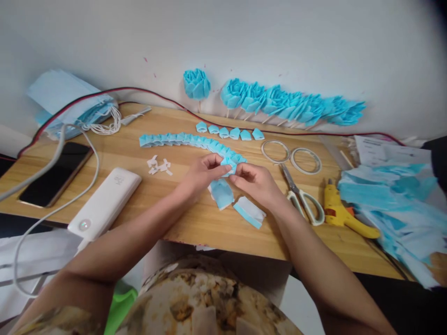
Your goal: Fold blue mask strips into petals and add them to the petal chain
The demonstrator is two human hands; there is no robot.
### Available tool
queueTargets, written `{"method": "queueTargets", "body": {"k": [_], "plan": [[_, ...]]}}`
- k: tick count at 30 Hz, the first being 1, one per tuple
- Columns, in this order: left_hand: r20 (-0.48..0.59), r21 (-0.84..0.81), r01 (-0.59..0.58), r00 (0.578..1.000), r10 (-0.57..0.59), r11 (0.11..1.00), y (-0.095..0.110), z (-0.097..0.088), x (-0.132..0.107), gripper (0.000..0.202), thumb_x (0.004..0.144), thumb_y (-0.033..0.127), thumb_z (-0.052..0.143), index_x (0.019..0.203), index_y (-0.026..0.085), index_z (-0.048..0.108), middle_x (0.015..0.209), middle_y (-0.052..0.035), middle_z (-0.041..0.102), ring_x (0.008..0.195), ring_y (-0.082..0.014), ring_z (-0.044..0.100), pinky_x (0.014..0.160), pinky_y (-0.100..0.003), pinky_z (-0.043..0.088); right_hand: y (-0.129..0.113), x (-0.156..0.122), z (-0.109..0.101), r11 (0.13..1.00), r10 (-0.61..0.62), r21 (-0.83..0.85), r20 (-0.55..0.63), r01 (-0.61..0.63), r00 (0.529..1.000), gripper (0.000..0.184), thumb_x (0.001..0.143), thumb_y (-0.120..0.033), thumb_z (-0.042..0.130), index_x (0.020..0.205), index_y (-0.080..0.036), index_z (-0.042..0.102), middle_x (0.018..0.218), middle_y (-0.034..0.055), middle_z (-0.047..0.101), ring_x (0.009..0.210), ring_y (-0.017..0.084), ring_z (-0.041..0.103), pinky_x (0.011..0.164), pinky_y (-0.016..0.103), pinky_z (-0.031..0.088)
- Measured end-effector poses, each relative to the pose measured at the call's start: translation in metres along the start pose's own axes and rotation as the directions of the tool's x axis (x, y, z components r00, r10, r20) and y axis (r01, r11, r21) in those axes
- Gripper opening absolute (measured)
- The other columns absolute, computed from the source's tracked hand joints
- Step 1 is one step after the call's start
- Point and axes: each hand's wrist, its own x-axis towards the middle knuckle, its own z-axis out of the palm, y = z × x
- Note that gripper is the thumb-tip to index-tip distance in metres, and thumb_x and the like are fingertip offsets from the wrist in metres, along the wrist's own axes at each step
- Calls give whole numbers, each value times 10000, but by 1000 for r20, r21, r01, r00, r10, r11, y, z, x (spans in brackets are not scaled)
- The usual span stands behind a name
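Note:
Between my two hands is a small light-blue fabric piece (228, 166), partly covered by fingertips. My left hand (206, 172) pinches its left side with thumb and index finger. On its right edge, my right hand (253, 181) closes thumb and fingers. Just behind runs a curved row of folded blue petals (185, 139), reaching far to the left. Below the hands lie a flat blue fabric square (222, 193) and a white-and-blue strip (249, 211). Several separate folded petals (224, 133) stand in a short line farther back.
Finished blue flowers on sticks (275, 100) lean along the wall. Scissors (302, 195), tape rolls (306, 160), a yellow glue gun (344, 214) and fabric scraps (394, 195) are at right. White bits (159, 165), a power bank (104, 202), a phone (57, 174) and stacked masks (70, 100) lie left.

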Motion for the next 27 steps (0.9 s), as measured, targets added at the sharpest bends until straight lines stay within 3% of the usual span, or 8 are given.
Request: {"method": "queueTargets", "body": {"k": [5,9,12,16,21,24,27], "plan": [[-13,29,-6,1000,6,1000,-3,-1,1,287,735,346,775,685,172,552,611,48,493,564,-72,427,559,-227,350,2,0,1,1000,0,-2,-3,0,1000,269,817,-325,635,632,-210,477,626,-53,410,619,108,370,586,265,312],[-67,50,-14,998,18,999,-2,-2,2,259,737,324,761,680,174,558,615,42,497,565,-76,422,555,-230,348,-1,-1,-3,999,24,39,4,-24,1000,142,823,-330,657,765,-201,640,720,-24,588,674,126,509,652,273,400],[-41,58,11,999,-9,998,0,-2,1,253,728,335,764,680,171,578,615,41,508,554,-73,415,539,-229,337,2,-1,-5,994,25,110,-73,-17,997,205,865,-401,646,853,-207,710,796,4,672,735,149,578,706,290,449],[25,83,57,998,-60,995,-1,-1,2,279,696,371,804,713,165,617,614,45,529,546,-69,419,525,-220,326,8,0,-5,996,23,94,-152,-8,988,203,841,-399,682,799,-203,718,717,-12,637,664,130,528,635,272,415],[44,71,7,999,-10,997,-4,-4,5,379,744,486,781,917,164,683,689,17,601,592,-87,488,575,-230,396,8,2,-7,997,9,81,-293,16,956,161,819,-345,675,737,-207,676,668,-25,601,633,120,496,618,267,398],[40,93,14,999,-18,996,-3,-6,5,366,775,502,744,885,159,681,684,7,598,600,-94,491,586,-240,399,7,3,-8,995,14,100,-319,19,948,152,808,-339,675,723,-214,664,672,-23,610,642,125,514,644,275,430],[33,130,58,997,-63,990,-1,-5,2,279,722,400,773,824,161,670,663,24,576,584,-88,462,575,-239,371,9,4,-7,995,16,99,-325,18,946,153,806,-347,681,728,-216,668,675,-21,613,644,127,521,651,279,444]]}}
